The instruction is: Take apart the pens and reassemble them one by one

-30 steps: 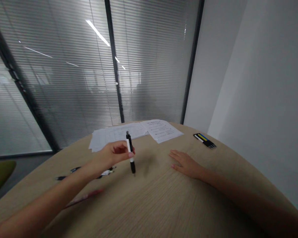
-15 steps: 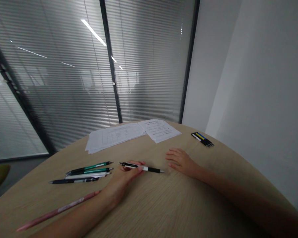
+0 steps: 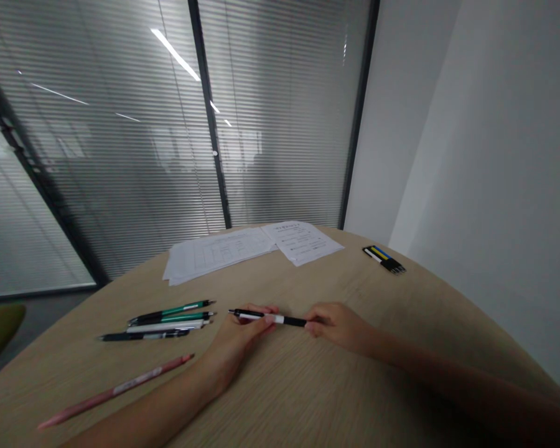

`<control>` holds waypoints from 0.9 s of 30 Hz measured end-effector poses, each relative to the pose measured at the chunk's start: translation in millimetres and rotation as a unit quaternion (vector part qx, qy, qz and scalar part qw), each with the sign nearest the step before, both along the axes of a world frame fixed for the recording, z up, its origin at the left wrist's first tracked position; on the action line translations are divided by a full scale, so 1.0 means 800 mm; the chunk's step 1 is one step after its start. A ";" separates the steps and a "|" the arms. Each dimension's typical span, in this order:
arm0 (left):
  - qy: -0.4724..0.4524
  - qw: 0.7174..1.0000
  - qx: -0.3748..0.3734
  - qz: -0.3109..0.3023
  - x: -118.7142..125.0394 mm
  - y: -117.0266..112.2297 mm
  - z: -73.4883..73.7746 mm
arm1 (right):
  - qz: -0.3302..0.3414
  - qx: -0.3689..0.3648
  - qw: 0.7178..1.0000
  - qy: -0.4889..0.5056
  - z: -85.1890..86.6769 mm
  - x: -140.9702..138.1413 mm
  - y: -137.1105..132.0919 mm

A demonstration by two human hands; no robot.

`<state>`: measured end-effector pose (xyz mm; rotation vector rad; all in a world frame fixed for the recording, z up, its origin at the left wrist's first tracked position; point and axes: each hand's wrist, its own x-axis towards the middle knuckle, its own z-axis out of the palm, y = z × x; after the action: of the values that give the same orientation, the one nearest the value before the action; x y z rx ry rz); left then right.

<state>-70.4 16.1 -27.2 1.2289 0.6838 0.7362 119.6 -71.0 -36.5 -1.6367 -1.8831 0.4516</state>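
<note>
A black-and-white click pen lies level between my two hands, just above the table. My left hand pinches its middle between thumb and fingers, with the clicker end pointing left. At the other end, my right hand is closed on the tip, which its fingers hide. Left of my left hand lie several pens: green-and-black pens, a white pen and a dark pen. Nearer to me, a pink pencil-like stick rests beside my left forearm.
Printed paper sheets lie at the table's far side. Toward the right edge is a flat black pack with yellow, blue and white strips. The round wooden table stands near a glass partition with blinds and a white wall.
My right hand, open beside the pen before, has moved slightly left and down and closed on the pen's tip. My left hand keeps its hold. The view has shifted slightly.
</note>
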 end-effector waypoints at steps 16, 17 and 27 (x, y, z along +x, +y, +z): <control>0.104 0.994 0.027 -0.028 -0.005 0.039 0.004 | -0.078 0.044 0.995 0.038 -0.024 0.046 0.017; 0.107 0.993 0.033 -0.030 -0.005 0.040 0.003 | -0.077 0.038 0.996 0.038 -0.024 0.044 0.016; 0.129 0.984 0.115 -0.033 -0.009 0.037 0.001 | -0.011 0.039 0.999 -0.013 -0.017 0.040 0.008</control>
<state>-77.3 45.5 -26.7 1.5708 0.7800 0.6189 151.5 -64.9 -49.8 -1.6171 -1.8772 0.3448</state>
